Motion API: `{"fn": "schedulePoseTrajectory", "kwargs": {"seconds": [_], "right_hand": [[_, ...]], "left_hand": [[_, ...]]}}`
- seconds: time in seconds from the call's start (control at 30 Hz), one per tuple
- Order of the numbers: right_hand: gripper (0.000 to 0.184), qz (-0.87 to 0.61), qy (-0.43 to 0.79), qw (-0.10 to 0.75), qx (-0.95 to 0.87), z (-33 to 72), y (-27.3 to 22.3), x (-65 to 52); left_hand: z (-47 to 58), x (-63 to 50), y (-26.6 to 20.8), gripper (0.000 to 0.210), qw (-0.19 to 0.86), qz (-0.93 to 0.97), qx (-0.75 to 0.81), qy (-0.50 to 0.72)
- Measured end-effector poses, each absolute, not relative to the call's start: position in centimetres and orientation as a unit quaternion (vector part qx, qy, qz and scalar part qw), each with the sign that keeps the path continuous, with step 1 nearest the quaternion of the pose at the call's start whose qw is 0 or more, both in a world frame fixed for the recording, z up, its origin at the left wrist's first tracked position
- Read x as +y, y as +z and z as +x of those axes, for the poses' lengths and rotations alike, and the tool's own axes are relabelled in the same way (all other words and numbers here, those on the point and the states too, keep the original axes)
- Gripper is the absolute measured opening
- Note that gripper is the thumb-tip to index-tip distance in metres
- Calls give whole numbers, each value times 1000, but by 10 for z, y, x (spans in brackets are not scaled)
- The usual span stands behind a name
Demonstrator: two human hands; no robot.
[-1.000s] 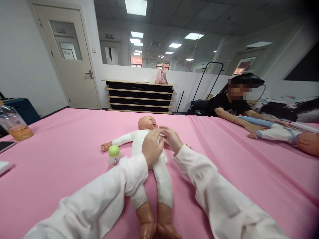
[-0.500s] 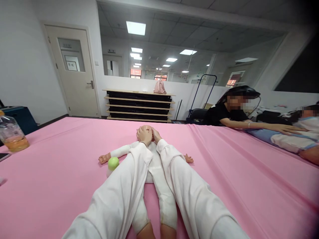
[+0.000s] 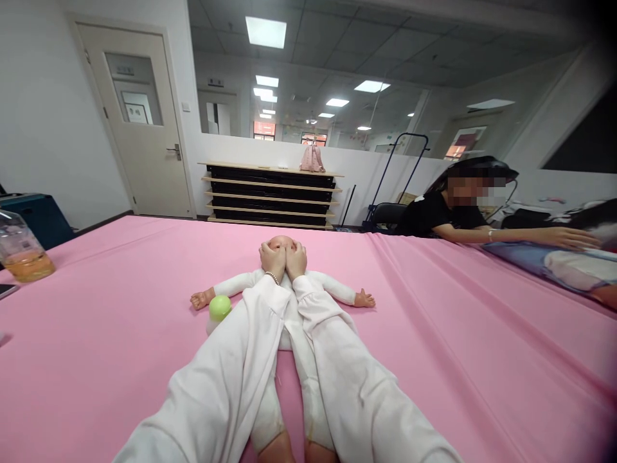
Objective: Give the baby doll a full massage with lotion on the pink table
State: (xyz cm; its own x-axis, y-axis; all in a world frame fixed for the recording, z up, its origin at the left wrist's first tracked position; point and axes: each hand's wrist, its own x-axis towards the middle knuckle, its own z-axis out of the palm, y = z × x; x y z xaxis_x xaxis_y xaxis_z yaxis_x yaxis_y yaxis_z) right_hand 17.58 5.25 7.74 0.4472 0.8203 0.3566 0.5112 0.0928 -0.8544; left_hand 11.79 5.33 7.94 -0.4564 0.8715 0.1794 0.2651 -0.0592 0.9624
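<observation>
A baby doll (image 3: 292, 331) with a white cloth body lies on its back, its head at the far end and its arms spread. My left hand (image 3: 272, 258), with a beaded bracelet at the wrist, cups one side of the doll's head. Against the other side rests my right hand (image 3: 295, 258), fingers curved round the cheek. The two hands meet over the lower face; the forehead and eyes show above them. My thumbs are hard to make out. Beside the doll's arm, close to my left sleeve, stands a small container with a green lid (image 3: 220, 308).
A pink sheet (image 3: 120, 334) covers the table. At the left edge are a bottle of amber liquid (image 3: 29, 257) and a phone (image 3: 7, 291). On the right, a co-worker in black (image 3: 434, 215) reaches over another doll (image 3: 573, 267). Shelves (image 3: 270, 196) stand behind.
My right hand has come forward and my left hand has shifted, so both now cup the head evenly. More of the doll's forehead and right-side arm shows. The view has tilted slightly.
</observation>
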Motion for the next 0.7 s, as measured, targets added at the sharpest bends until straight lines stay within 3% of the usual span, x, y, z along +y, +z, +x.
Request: {"fn": "schedulePoseTrajectory", "kwargs": {"seconds": [0.27, 0.5, 0.7], "right_hand": [[42, -630, 176, 565, -504, 183, 70, 56], [40, -609, 224, 598, -470, 187, 70, 60], [42, -586, 270, 625, -440, 193, 64, 73]], "left_hand": [[119, 60, 68, 40, 252, 481, 591, 597], [122, 64, 63, 33, 157, 518, 605, 584], [122, 62, 68, 32, 172, 518, 599, 586]]}}
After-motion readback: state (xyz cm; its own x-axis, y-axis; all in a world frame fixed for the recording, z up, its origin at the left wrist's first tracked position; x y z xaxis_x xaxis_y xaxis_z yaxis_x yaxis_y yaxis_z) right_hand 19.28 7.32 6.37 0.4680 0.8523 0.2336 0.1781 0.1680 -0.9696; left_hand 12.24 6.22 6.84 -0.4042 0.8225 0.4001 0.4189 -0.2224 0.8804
